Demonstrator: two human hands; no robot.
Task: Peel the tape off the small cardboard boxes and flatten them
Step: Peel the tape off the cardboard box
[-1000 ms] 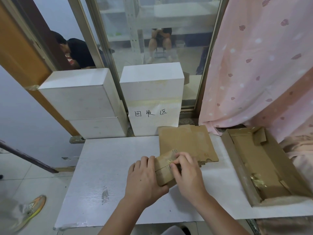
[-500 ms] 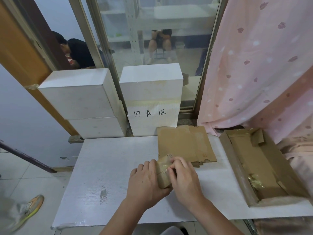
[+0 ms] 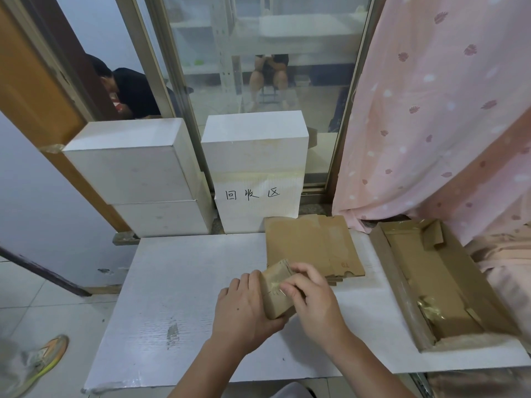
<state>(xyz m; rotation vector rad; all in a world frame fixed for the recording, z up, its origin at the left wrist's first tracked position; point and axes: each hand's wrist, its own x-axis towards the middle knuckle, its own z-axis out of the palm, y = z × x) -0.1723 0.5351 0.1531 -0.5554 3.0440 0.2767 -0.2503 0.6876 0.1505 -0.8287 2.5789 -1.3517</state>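
**Grip on the little box, tape just starting to lift**

Left hand [image 3: 244,308] has its grip wrapped around the small cardboard box [image 3: 277,294], holding it just above the table [image 3: 178,282], near the middle. Right hand [image 3: 313,297] is pinching at the shiny tape [image 3: 274,285] on the box's top face, fingertips curled in tight. Can't tell how much tape is actually free yet, it's a bit blurry there.

Progress-wise I'd say we're partway through. There's a stack of flattened cardboard [image 3: 310,245] lying just behind the hands, so some boxes look done already. This one is still box-shaped, so it needs the tape off and then squashing flat.

Containers: a big open cardboard tray [image 3: 402,297] sits at the right side of the table. Inside there's a crumpled wad of used tape [image 3: 429,307] near the front and a loose cardboard scrap [image 3: 432,238] at the back. No more unopened small boxes in view, so this could be the last one, though I can't be sure.

Behind the table: white blocks [image 3: 129,173], one with a handwritten label [image 3: 253,193].
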